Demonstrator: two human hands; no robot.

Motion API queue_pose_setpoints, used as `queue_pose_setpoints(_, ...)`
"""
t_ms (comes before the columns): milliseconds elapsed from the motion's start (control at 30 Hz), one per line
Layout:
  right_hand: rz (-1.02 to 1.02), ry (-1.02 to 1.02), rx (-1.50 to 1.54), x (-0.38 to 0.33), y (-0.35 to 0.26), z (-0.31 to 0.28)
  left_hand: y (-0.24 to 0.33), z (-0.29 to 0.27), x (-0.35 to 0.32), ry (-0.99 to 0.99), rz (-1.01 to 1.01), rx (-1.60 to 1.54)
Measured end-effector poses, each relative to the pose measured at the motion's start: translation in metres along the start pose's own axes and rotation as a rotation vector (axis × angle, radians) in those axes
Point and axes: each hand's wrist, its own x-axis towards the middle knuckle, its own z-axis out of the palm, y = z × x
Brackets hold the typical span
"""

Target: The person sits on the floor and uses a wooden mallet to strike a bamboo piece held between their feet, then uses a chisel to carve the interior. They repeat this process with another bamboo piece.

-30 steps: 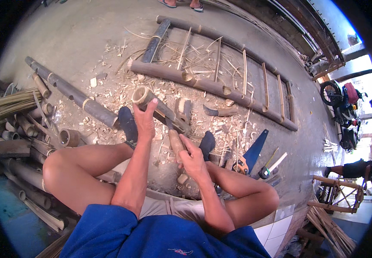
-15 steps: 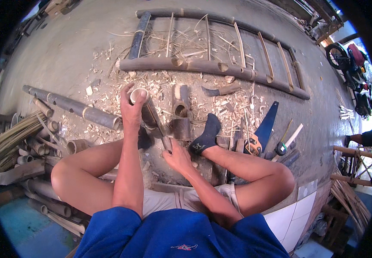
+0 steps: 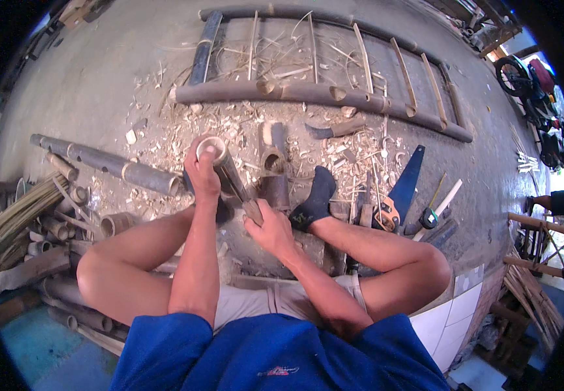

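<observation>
1. Seated on a concrete floor, legs bent, blue shirt at the lower edge of the view.
2. Left hand wrapped around the upper end of a short bamboo tube, thumb laid over the open rim; grip closed on the tube.
3. Tube tilted, hollow end up and away, lower end down toward the lap, near the middle of the floor patch between the knees.
4. Right hand closed around the lower end of the same tube, fingers curled; cannot tell whether a tool handle is also in that fist.
5. Foot in a dark sock planted just right of the hands, beside two short bamboo stubs standing in the shavings.
6. Pale wood shavings scattered thick over the floor ahead of the hands.
7. Long bamboo pole lying to the left, running toward the floor's left edge, near the left hand but apart from it.
8. Bamboo ladder lying flat across the far side of the floor.
9. Blue-bladed handsaw to the right of the socked foot, next to a tape measure.
10. Heap of bamboo offcuts piled at the left edge.
11. Motorbike parked at the far right corner.
</observation>
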Motion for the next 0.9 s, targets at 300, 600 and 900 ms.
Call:
queue_pose_setpoints(300, 0.067, -0.043, -0.073, -0.009, 0.011, 0.011, -0.003, -0.008, -0.005, 0.049, 0.038, 0.037)
queue_pose_setpoints(600, 0.036, -0.004, -0.003, -0.019, 0.015, 0.012, 0.0, -0.01, -0.008, 0.032, 0.014, -0.011)
queue_pose_setpoints(900, 0.092, -0.057, -0.163, -0.029, 0.022, 0.0, -0.018, -0.019, 0.01, 0.132, -0.07, -0.175)
